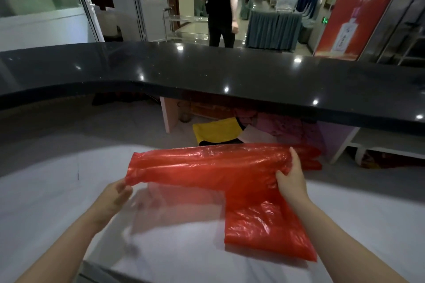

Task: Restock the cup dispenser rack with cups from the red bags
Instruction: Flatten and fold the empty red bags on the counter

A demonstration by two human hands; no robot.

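Note:
A long red plastic bag (207, 165) is stretched sideways in the air over a white surface (57, 186). My left hand (115, 195) pinches its lower left corner. My right hand (291, 178) grips the bag near its right end, fingers curled round the bunched plastic. From there a loose part of the red bag hangs down and lies crumpled on the white surface. The lower left of the bag is blurred. No cups and no dispenser rack are in view.
A black glossy counter (207, 71) curves across the view beyond the white surface. Under it lie yellow and pink cloths (216, 131). A person in dark clothes (220, 2) stands behind the counter. A red banner (358, 7) stands at the right.

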